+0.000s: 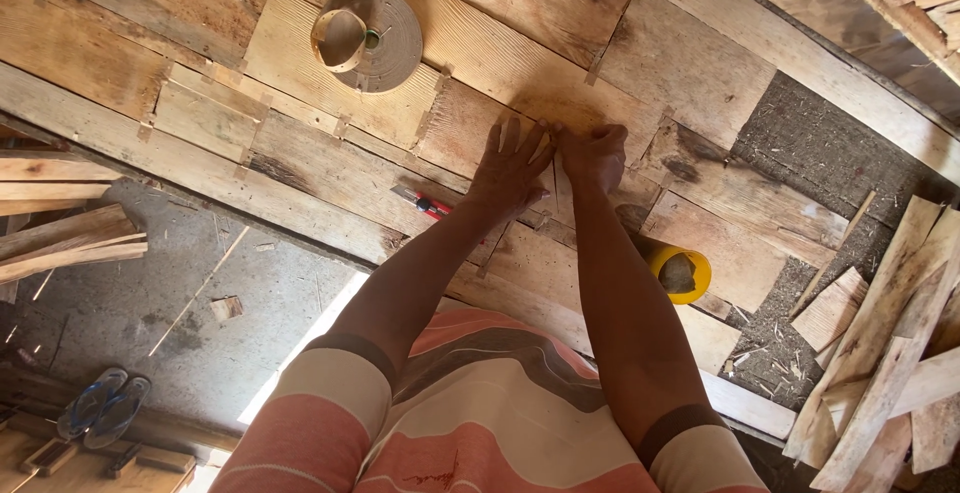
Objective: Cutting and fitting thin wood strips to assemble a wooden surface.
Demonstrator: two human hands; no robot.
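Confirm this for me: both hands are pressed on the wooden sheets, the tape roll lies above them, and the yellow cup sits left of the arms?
Not quite. The head view shows the yellow cup right of the arms, not left. Both the left hand and right hand press the wooden sheets, tape roll above.

Grey concrete floor (150, 293) littered with wood scraps (880, 353) — a bright sunlit strip (300, 353) crosses it.

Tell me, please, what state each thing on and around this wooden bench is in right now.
Left hand: flat, fingers spread on the veneer sheets.
Right hand: curled, pressing the sheets.
Tape roll: lying flat, end loose.
Knife: lying flat.
Yellow tub: open.
Sandals: paired on floor.
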